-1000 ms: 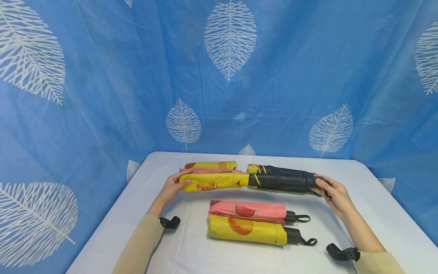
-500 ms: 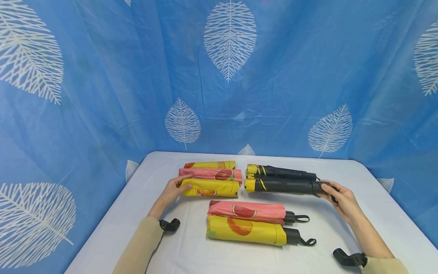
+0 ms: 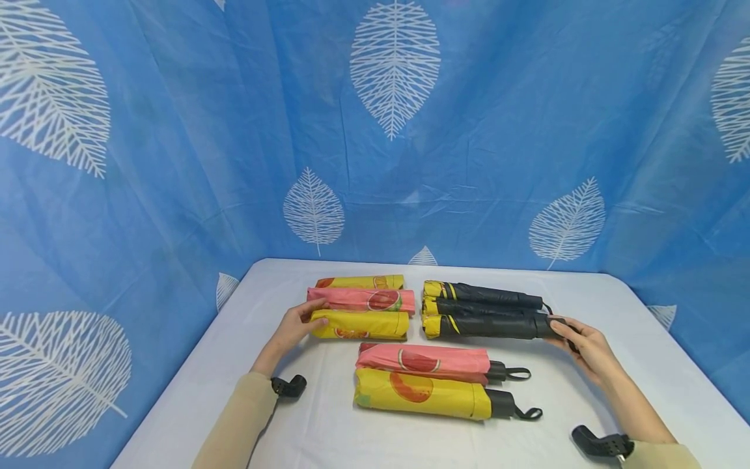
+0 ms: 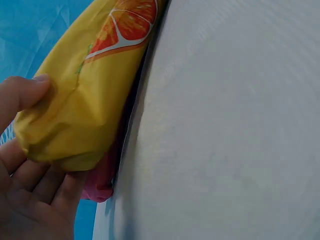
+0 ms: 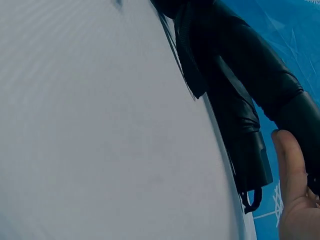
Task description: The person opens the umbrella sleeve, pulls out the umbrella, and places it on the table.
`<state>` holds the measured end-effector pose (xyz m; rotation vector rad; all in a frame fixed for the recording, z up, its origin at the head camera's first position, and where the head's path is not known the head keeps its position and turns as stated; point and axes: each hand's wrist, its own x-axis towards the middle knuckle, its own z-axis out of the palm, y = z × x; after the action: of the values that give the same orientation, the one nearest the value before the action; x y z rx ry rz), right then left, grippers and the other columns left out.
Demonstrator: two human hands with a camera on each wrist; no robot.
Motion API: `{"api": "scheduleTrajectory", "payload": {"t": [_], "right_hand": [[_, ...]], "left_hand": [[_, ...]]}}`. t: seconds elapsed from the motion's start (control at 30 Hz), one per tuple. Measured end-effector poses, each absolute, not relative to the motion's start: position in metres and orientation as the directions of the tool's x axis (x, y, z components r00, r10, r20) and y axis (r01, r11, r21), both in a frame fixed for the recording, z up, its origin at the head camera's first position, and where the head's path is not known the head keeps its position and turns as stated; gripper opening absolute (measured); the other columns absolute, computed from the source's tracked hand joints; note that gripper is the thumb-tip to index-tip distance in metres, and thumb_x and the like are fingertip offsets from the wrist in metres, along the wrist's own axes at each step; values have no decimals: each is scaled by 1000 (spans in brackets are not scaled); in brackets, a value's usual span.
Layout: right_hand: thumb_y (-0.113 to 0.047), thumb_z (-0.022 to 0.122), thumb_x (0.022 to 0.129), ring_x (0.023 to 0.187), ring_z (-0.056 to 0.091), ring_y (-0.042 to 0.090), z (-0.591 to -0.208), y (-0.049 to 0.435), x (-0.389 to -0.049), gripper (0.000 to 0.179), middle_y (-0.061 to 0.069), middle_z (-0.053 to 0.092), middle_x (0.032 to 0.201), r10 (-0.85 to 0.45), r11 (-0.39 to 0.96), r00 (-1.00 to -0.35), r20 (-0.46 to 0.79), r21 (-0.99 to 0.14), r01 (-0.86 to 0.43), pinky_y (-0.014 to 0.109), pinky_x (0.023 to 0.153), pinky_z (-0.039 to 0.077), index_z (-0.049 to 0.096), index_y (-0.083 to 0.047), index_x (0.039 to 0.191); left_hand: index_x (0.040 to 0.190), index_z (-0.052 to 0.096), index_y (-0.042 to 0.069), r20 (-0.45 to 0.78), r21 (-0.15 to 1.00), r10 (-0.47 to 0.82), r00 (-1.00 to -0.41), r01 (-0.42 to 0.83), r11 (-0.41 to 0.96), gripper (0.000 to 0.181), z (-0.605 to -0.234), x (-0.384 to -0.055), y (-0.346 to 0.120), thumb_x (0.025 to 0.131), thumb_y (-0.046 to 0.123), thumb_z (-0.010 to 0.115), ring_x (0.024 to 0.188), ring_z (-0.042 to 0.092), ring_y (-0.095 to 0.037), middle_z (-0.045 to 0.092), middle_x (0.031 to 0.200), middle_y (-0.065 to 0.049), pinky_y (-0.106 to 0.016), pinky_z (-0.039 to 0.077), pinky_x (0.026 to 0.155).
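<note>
My left hand (image 3: 297, 327) pinches the closed left end of a yellow umbrella sleeve (image 3: 375, 324) with orange-slice prints. In the left wrist view, the thumb lies on top of the sleeve (image 4: 80, 105) and the fingers lie beneath it. At right, my right hand (image 3: 588, 348) grips the handle of a folded black umbrella (image 3: 486, 326) with a yellow tip. This umbrella lies in front of two similar black umbrellas (image 3: 498, 294). A gap separates its tip from the yellow sleeve. In the right wrist view, the thumb presses against the handle (image 5: 300, 120).
Behind the held sleeve lie a pink watermelon sleeve (image 3: 346, 298) and another yellow sleeve (image 3: 357, 283). Nearer on the white table (image 3: 316, 436) lie a pink sleeved umbrella (image 3: 422, 360) and a yellow sleeved umbrella (image 3: 422, 395), black handles pointing right. A blue curtain (image 3: 486, 163) hangs behind.
The black umbrella has moved right, away from the yellow sleeve, and then down and nearer beside the other black ones. The sleeve has been lowered nearer, in front of the pink sleeve.
</note>
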<state>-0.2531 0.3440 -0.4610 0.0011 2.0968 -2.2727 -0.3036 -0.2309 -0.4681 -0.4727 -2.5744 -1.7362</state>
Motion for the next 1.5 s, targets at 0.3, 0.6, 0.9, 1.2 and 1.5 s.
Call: {"api": "scheduleTrajectory", "payload": {"t": [0.3,0.6,0.9,1.2,1.5], "right_hand": [[-35,61,92,87,65,3,-467,349,-259,67,38,27,139,-19,287,-997,-76,-956,68,17,66,48,37,7,139],[-37,62,91,82,66,7,-475,350,-262,72,38,34,135,21,442,-1000,-15,-897,23,21,77,51,37,15,135],[-44,65,87,80,67,13,-475,351,-260,72,31,58,115,74,628,-997,-9,-776,53,38,79,52,48,13,128],[-48,64,87,103,56,41,-473,350,-259,70,32,56,117,84,697,-996,30,-716,37,52,82,45,52,9,126],[-50,63,86,116,40,52,-477,351,-259,70,36,46,127,75,734,-996,51,-679,21,58,86,40,54,7,125]], "left_hand": [[133,49,-7,237,894,206,-949,296,335,47,-453,-295,-230,91,10,63,117,51,-37,53,129,-24,-37,42,96],[131,47,-12,393,872,299,-869,456,180,45,-448,-286,-203,91,4,61,112,52,-42,53,124,-30,-23,46,88],[135,48,-3,177,886,583,-793,387,257,53,-455,-273,-167,90,16,66,118,52,-30,54,130,-17,-34,44,94],[137,50,8,49,839,638,-768,378,391,57,-470,-272,-154,87,26,70,123,46,-20,53,133,-2,-34,37,101],[137,51,13,15,849,626,-779,341,404,58,-478,-271,-142,85,25,72,120,47,-16,52,133,0,-34,37,100]]}}
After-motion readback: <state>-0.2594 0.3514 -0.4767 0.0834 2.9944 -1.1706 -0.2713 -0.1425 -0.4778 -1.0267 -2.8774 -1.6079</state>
